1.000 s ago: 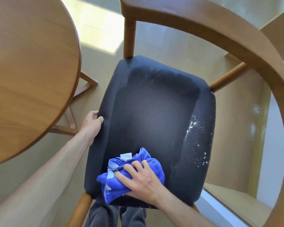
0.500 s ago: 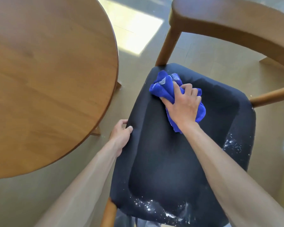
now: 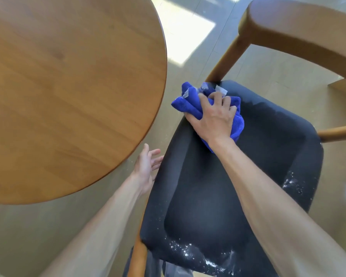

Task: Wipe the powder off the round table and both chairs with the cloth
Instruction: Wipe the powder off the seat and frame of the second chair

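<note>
Right hand (image 3: 214, 118) clutches the bunched blue cloth (image 3: 190, 100), fingers curled over it, pressing it onto the far-left corner of the chair's dark seat (image 3: 238, 186); part of the cloth overhangs the seat edge there. Left hand (image 3: 147, 168) hangs with fingers spread beside the seat's left edge, holding nothing; contact with the seat cannot be told. White powder (image 3: 190, 251) lies along the near edge, more (image 3: 292, 182) on the right side. Round table (image 3: 68, 86) at left shows no powder. Risks: strokes off the corner likely push powder onto the floor (image 3: 248, 64); the loaded cloth may smear residue back; near and right patches could be missed.
</note>
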The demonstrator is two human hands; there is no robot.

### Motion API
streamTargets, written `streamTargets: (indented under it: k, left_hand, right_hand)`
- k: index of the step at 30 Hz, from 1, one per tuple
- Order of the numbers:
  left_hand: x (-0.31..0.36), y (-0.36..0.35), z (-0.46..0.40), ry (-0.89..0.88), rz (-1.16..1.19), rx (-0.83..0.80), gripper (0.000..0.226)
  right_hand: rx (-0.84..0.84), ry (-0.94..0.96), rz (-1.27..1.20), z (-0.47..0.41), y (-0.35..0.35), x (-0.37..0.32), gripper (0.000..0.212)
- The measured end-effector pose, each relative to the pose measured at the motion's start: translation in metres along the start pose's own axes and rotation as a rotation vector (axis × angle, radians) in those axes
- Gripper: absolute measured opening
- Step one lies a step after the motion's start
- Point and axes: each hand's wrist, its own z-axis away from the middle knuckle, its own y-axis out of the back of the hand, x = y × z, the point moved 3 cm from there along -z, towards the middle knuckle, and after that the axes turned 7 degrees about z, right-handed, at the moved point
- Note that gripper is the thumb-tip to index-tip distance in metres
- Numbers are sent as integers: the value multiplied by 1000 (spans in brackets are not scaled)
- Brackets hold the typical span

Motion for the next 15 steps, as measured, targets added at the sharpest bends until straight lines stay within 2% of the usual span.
streamTargets:
  k: [6,11,15]
  left_hand:
    - [-2,4,4,-43,125,19,64]
    - [-9,21,8,-39,177,13,68]
    - [-16,32,13,-15,198,38,60]
  right_hand:
    - [127,194,-15,74,2,-42,46]
    - [135,258,-70,128,-1,-57,46]
    - [146,281,-140,165,-1,-63,42]
